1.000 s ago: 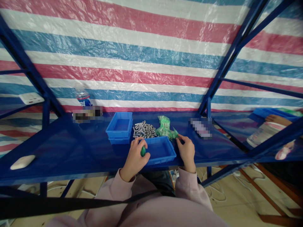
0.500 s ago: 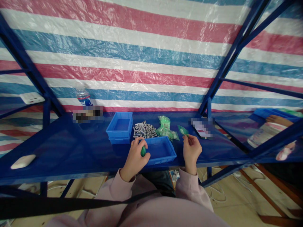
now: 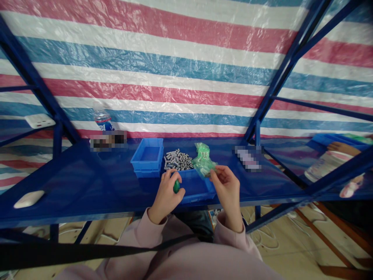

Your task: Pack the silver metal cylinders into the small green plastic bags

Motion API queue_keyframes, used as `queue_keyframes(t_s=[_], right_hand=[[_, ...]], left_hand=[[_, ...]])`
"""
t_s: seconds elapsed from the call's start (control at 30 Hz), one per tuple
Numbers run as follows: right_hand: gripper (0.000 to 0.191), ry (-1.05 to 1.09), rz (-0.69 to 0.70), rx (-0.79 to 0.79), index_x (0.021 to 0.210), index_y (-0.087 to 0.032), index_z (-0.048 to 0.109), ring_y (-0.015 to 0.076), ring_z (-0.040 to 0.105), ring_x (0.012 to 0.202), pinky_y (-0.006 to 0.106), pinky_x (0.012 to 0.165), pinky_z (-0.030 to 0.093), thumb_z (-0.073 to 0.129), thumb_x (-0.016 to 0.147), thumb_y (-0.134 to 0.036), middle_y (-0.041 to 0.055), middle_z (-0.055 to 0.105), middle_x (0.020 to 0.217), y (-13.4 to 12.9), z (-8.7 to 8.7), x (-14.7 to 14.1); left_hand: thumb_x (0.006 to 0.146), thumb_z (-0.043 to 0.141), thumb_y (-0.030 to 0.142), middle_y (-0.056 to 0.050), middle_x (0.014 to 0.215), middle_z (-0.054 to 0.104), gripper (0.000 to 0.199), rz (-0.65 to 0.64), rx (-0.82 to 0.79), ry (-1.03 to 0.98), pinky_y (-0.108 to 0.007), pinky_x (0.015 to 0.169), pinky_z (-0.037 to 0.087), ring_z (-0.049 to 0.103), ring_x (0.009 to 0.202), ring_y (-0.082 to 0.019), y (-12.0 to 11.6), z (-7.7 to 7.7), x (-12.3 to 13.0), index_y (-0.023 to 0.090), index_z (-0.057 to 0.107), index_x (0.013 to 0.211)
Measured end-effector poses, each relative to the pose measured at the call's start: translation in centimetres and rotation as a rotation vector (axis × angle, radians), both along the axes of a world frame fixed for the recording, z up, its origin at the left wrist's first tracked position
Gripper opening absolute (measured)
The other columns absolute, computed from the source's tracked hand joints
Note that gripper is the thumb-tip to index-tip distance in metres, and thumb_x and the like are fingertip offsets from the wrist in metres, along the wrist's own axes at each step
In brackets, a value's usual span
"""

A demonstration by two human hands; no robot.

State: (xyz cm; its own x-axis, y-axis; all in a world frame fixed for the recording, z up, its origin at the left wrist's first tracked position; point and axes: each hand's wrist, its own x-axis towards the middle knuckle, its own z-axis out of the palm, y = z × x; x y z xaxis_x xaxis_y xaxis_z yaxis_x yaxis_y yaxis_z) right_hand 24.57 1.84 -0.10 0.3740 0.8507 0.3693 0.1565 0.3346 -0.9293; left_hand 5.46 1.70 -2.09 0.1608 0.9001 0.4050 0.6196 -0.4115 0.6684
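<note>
My left hand (image 3: 167, 196) is closed around a small dark-green object (image 3: 176, 186) at the left end of a blue tray (image 3: 195, 198). Its exact kind is hidden by my fingers. Over the tray's far right corner, my right hand (image 3: 229, 186) pinches a green translucent plastic bag (image 3: 207, 171) between thumb and fingers. This bag overlaps other green plastic bags (image 3: 202, 151) lying behind the tray, so its outline is hard to separate from them. A heap of small silver cylinders, like batteries (image 3: 178, 160), lies just beyond the tray.
Two stacked blue bins (image 3: 147, 155) stand left of the heap. A phone (image 3: 247, 158) lies to the right, a white mouse-like object (image 3: 29, 199) far left, a bottle (image 3: 104, 120) at the back. Blue metal posts (image 3: 271, 89) frame the bench. Another person's hand (image 3: 344, 148) is at far right.
My right hand has moved left, from beside the tray to over its far right corner, bringing the green bag against the other bags. My left hand stays put with its green object.
</note>
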Motion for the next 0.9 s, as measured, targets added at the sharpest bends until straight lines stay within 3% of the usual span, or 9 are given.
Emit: queue_keyframes(t_s=[0.27,0.47,0.67,0.9], right_hand=[[0.019,-0.221,0.106,-0.095,0.092,-0.020,0.059,0.0103,0.050,0.046,0.020,0.046,0.041,0.056,0.081,-0.034,-0.0054,0.052,0.056,0.0,-0.3,-2.3],[0.022,-0.350,0.125,-0.120,0.100,-0.018,0.058,0.0101,0.053,0.046,0.020,0.044,0.042,0.050,0.084,-0.030,-0.0022,0.056,0.067,0.0,0.3,-2.7],[0.027,-0.315,0.181,-0.151,0.109,-0.020,0.051,0.0114,0.058,0.047,0.021,0.043,0.048,0.046,0.087,-0.034,-0.0018,0.056,0.073,0.1,0.1,-2.9],[0.028,-0.280,0.163,-0.166,0.105,-0.021,0.049,0.0108,0.053,0.038,0.021,0.034,0.045,0.053,0.081,-0.036,-0.0049,0.053,0.068,0.4,-0.2,-3.0]], left_hand=[[0.065,0.050,0.009,-0.005,0.111,0.048,0.022,0.003,0.002,0.018,-0.042,0.097,0.036,0.044,0.110,-0.025,0.0,0.0,0.0,0.022,0.048,0.082],[0.065,0.050,0.010,-0.005,0.109,0.048,0.022,0.000,0.000,0.033,-0.042,0.096,0.036,0.044,0.110,-0.025,0.1,0.1,0.0,0.022,0.047,0.083],[0.065,0.050,0.010,-0.005,0.109,0.048,0.022,-0.005,-0.007,0.018,-0.043,0.096,0.037,0.045,0.110,-0.026,0.0,0.2,0.0,0.022,0.047,0.084],[0.065,0.051,0.010,-0.005,0.110,0.048,0.024,-0.010,-0.011,0.017,-0.044,0.098,0.036,0.044,0.112,-0.026,0.0,0.2,0.0,0.022,0.047,0.085]])
